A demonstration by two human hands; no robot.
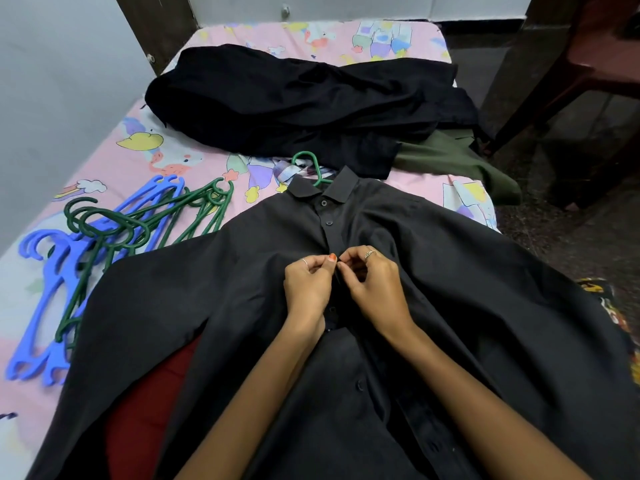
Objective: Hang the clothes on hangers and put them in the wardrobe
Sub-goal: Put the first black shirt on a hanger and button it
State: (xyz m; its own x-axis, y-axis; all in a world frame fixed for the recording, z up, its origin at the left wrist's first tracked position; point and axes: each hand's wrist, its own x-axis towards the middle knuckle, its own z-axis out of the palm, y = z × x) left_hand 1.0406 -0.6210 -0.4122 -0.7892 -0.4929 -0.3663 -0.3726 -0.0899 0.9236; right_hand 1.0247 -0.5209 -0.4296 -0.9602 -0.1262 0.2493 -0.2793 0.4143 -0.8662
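At centre frame, the black shirt [433, 271], spread on the bed [138, 161] over a green hanger [309, 163], is pinched at its placket by the fingers of the left hand [309, 285] and the right hand [372, 282], evidently for buttoning.

We see a dark grey collared shirt [433, 271] spread face up on the bed, partly buttoned, a green hanger's hook [309, 161] poking from its collar. Loose blue and green hangers [104, 244] lie heaped left of it.
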